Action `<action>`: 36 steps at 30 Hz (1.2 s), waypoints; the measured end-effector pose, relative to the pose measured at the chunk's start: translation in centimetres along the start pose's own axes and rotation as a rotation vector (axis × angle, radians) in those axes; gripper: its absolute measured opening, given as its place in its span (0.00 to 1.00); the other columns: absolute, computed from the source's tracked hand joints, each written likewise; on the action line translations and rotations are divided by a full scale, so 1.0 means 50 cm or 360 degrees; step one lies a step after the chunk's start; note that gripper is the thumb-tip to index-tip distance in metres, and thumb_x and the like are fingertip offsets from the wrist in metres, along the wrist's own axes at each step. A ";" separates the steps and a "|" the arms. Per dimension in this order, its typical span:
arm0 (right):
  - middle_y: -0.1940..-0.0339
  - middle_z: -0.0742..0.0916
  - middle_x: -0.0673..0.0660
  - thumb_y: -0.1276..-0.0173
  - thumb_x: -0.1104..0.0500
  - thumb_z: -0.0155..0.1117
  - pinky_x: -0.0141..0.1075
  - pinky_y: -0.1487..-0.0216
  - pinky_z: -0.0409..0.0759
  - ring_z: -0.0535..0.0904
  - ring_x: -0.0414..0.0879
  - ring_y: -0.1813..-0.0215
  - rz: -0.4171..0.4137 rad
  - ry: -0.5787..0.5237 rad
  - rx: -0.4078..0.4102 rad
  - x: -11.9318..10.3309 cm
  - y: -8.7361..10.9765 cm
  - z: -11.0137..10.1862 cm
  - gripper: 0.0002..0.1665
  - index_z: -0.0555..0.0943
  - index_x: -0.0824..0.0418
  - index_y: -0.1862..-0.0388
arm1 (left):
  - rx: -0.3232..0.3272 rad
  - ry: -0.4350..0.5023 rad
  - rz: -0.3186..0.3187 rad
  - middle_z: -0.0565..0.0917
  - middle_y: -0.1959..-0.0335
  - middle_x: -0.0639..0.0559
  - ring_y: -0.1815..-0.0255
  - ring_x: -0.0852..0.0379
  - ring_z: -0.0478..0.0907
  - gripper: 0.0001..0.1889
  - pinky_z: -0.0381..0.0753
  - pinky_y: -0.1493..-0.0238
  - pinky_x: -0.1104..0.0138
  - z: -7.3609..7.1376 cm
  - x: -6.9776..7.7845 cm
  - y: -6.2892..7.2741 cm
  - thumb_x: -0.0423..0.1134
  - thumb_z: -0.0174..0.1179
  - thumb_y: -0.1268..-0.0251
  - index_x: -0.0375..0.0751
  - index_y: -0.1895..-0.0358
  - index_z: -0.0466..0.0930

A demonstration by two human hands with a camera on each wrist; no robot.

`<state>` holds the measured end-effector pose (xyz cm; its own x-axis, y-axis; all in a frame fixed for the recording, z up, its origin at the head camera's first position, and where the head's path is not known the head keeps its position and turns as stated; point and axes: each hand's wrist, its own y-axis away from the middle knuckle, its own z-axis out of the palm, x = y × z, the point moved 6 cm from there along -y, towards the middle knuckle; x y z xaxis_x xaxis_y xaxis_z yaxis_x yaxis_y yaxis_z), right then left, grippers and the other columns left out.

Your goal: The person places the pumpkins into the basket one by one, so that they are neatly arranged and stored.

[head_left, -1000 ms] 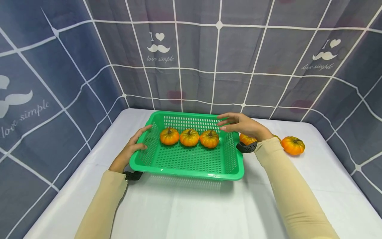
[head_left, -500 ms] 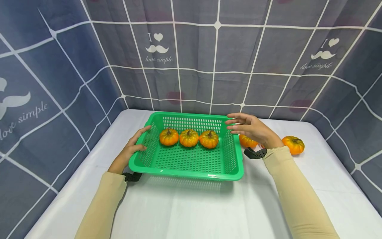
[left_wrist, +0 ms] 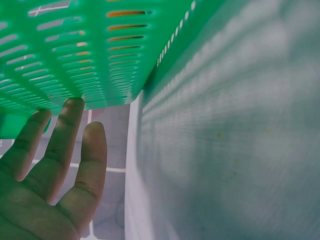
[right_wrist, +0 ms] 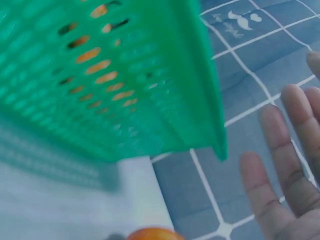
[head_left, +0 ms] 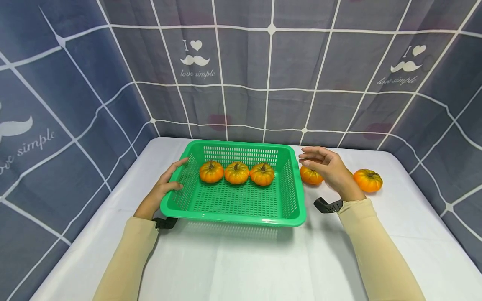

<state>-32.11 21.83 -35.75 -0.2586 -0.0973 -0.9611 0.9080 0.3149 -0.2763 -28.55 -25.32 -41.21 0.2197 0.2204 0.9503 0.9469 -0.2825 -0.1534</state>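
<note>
A green plastic basket (head_left: pixel 241 218) stands on the white table with three small orange pumpkins in a row: left pumpkin (head_left: pixel 211 172), middle pumpkin (head_left: pixel 237 173), right pumpkin (head_left: pixel 262 174). My left hand (head_left: pixel 162 189) holds the basket's left rim, thumb over it; in the left wrist view its fingers (left_wrist: pixel 65 127) lie nearly straight against the slotted outer wall. My right hand (head_left: pixel 333 171) is raised beside the basket's right side, holding nothing, fingers loosely bent. Just below its fingertips sits another pumpkin (head_left: pixel 311 175), partly covered by the hand.
Further right on the table (head_left: pixel 241 267) lies one more pumpkin (head_left: pixel 368 180). A sliver of another shows behind the right hand. Grey-blue checked curtain (head_left: pixel 241 62) surrounds the table at the back and both sides.
My right hand has moved right, from above the basket's right part to outside it, over a pumpkin. The left hand stays on the rim; the three pumpkins inside keep their places.
</note>
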 end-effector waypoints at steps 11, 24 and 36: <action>0.53 0.93 0.46 0.29 0.76 0.69 0.26 0.45 0.82 0.89 0.38 0.51 -0.0255 0.0176 0.0454 0.020 0.056 -0.067 0.20 0.89 0.59 0.44 | 0.0006 -0.0045 0.0011 0.45 0.10 0.39 0.12 0.34 0.38 0.48 0.60 0.32 0.42 0.000 -0.001 -0.005 0.27 0.51 0.44 0.35 0.13 0.53; 0.52 0.92 0.49 0.34 0.81 0.68 0.26 0.41 0.79 0.86 0.42 0.48 -0.0417 0.0128 0.1088 0.037 0.119 -0.145 0.22 0.84 0.78 0.41 | 0.0014 -0.0035 -0.0001 0.44 0.09 0.40 0.11 0.35 0.35 0.48 0.53 0.30 0.34 -0.001 -0.002 -0.003 0.27 0.51 0.44 0.36 0.13 0.53; 0.49 0.90 0.49 0.38 0.79 0.73 0.31 0.33 0.75 0.84 0.46 0.42 -0.0564 0.0285 0.1465 0.040 0.169 -0.208 0.25 0.86 0.72 0.40 | 0.0000 0.0040 -0.0033 0.45 0.09 0.42 0.17 0.39 0.50 0.48 0.68 0.37 0.59 -0.001 -0.003 -0.002 0.25 0.50 0.43 0.38 0.12 0.53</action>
<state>-28.36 34.12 -40.07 -0.5407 0.1232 -0.8322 0.6508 -0.5655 -0.5066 -28.66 -25.36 -41.34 0.1939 0.2025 0.9599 0.9512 -0.2782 -0.1334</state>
